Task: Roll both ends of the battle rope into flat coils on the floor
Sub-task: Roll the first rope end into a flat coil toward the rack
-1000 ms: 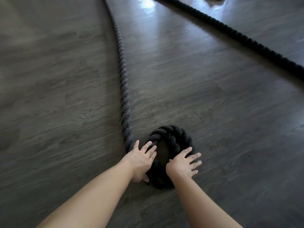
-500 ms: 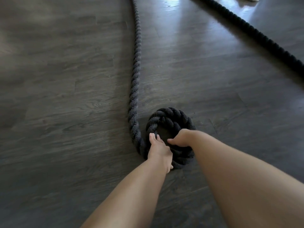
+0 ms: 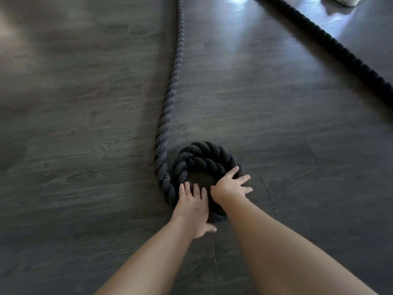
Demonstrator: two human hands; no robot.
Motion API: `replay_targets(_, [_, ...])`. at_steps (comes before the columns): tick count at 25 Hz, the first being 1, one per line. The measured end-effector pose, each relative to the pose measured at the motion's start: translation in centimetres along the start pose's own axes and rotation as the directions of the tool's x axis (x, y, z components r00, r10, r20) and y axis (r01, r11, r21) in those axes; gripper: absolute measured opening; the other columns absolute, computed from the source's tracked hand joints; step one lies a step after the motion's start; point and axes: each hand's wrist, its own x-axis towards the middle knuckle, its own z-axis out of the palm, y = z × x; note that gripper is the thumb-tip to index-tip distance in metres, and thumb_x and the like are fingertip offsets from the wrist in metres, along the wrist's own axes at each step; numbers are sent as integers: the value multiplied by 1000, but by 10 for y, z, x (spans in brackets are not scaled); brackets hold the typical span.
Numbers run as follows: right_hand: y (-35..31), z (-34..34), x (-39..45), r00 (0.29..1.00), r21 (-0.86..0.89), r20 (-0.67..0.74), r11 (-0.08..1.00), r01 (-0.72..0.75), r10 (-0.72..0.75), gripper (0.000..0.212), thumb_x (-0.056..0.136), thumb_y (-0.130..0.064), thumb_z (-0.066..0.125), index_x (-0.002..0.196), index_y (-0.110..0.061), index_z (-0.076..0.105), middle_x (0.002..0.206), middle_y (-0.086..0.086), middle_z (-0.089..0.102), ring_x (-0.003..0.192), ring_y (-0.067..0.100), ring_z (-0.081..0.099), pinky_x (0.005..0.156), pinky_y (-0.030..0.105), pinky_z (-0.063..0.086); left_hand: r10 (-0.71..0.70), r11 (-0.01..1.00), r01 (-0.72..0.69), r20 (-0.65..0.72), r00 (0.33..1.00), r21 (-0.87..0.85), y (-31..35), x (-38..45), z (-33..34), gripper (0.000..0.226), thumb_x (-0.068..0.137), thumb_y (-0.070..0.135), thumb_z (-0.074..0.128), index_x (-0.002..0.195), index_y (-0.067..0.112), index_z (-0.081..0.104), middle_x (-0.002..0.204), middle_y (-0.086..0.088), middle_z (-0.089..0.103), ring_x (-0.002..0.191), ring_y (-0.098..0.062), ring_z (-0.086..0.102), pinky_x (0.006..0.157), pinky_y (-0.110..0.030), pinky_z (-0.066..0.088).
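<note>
A thick black battle rope (image 3: 172, 67) runs from the top of the view down the dark floor and curls into a small flat coil (image 3: 204, 156) with a bare patch of floor in its middle. My left hand (image 3: 192, 207) lies palm down on the coil's near left side, fingers together and pointing away from me. My right hand (image 3: 230, 186) presses flat on the coil's near right side with fingers spread. Both hands rest on the rope rather than wrap around it. The rope's other length (image 3: 331, 45) lies diagonally across the upper right.
Dark grey wood-plank floor (image 3: 85, 124) fills the view, with a bright window glare (image 3: 240, 5) near the top. A pale object (image 3: 344, 0) sits at the top right edge, cut off by the frame.
My right hand went from curled on the coil's inner edge to flat with fingers spread on its right side. My left hand stays pressed on the near left. The coil has turned slightly.
</note>
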Motion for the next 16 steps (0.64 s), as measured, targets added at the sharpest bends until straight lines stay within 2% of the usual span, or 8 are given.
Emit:
replay_targets(2, [2, -9, 7, 998, -60, 13, 996, 62, -61, 100, 96, -41, 57, 152, -22, -23, 156, 25, -26, 144, 52, -3, 110, 66, 23, 106, 993, -111, 102, 989, 47, -26, -3, 0, 113, 89, 63, 58, 156, 14, -19, 165, -11, -19, 149, -42, -14, 117, -60, -7])
replay_targets(4, [0, -15, 13, 994, -119, 7, 987, 105, -105, 96, 98, -42, 53, 152, -24, -23, 156, 25, -26, 144, 52, -3, 111, 67, 20, 137, 970, -175, 215, 967, 167, -48, -1, -12, 119, 87, 52, 69, 154, 18, -23, 163, -2, -26, 150, -35, -17, 117, -60, -7])
replay_targets(6, [-5, -18, 19, 993, -170, 0, 979, 115, -117, 95, 98, -42, 53, 153, -25, -23, 157, 24, -25, 144, 52, -4, 111, 66, 20, 142, 948, -194, 209, 968, 251, -63, 12, -29, 124, 83, 42, 78, 156, 18, -20, 163, -4, -26, 150, -32, -16, 118, -60, -5])
replay_targets(9, [-16, -27, 36, 987, -252, 12, 955, 156, -158, 97, 96, -42, 55, 153, -27, -22, 157, 22, -23, 144, 51, -2, 110, 64, 23, 121, 936, -165, 155, 980, 312, -77, 37, -46, 113, 87, 32, 74, 158, 17, -14, 163, -8, -25, 150, -31, -17, 119, -59, -5])
replay_targets(13, [-32, -49, 64, 961, -373, 44, 888, 270, -273, 96, 96, -46, 54, 153, -29, -21, 158, 20, -21, 144, 50, 1, 109, 63, 25, 133, 935, -142, 49, 990, 326, -86, 69, -32, 114, 86, 63, 61, 157, 3, -6, 164, -17, -14, 150, -39, -14, 119, -56, -6])
replay_targets(16, [-40, -57, 70, 952, -382, 48, 875, 298, -303, 95, 96, -47, 53, 153, -30, -21, 158, 20, -25, 144, 50, -1, 111, 63, 21, 138, 955, -126, -25, 990, 269, -88, 69, -17, 110, 91, 67, 50, 155, -4, -4, 162, -27, -9, 149, -45, -10, 119, -54, -7])
